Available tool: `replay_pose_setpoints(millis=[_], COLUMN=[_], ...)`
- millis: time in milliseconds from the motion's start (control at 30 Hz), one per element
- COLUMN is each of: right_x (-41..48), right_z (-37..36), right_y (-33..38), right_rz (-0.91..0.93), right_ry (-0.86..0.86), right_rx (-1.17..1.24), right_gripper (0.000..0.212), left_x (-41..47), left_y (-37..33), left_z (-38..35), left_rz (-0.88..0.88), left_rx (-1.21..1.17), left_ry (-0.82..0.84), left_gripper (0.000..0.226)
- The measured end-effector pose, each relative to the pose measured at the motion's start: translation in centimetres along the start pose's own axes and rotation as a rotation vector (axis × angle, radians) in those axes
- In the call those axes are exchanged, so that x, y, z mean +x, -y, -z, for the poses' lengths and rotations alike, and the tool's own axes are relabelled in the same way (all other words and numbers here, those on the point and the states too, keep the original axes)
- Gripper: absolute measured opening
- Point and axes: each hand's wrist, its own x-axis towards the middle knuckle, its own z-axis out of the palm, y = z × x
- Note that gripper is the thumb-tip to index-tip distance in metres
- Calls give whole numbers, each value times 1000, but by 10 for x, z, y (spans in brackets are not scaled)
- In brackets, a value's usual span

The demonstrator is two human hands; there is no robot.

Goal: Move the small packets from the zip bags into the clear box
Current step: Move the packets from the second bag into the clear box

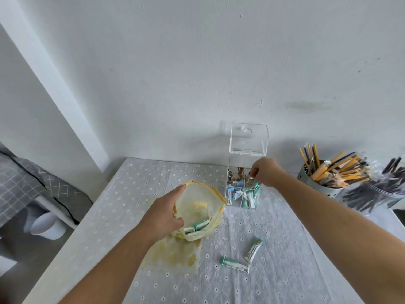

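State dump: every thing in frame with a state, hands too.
Clear acrylic box: lid up, compartments partly filled.
Yellow-edged zip bag: upright, mouth open, packets inside.
Flat yellow-patterned zip bag: lying under it.
Two teal-capped packets: loose on the tablecloth.
Left hand: grips the open bag's rim.
Right hand: fingers curled over the box; grip unclear.
Metal holder: full of sticks.

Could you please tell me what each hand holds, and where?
Left hand grips the yellow bag by its open rim; right hand, at the clear box: cannot tell.

text: none legible | packets: print too small
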Motion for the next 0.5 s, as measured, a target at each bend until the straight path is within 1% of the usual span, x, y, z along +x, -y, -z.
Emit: replay_pose_setpoints(millis=[100,167,433,500], right_x=[-6,-11,-18,-22], right_z=[-2,-2,5,7], right_y=[0,0,5,6], right_rz=[36,63,120,128], right_ry=[54,59,-35,-74], right_rx=[-81,-112,-79,-19], right_gripper=[21,23,25,24], left_x=[-2,-3,-6,-7], left_y=[-2,-2,-1,-1], left_z=[-1,-1,1,0], left_rz=[-8,-5,17,24], left_rx=[5,7,28,27], left_ry=[4,4,10,13], left_gripper=[84,84,84,84])
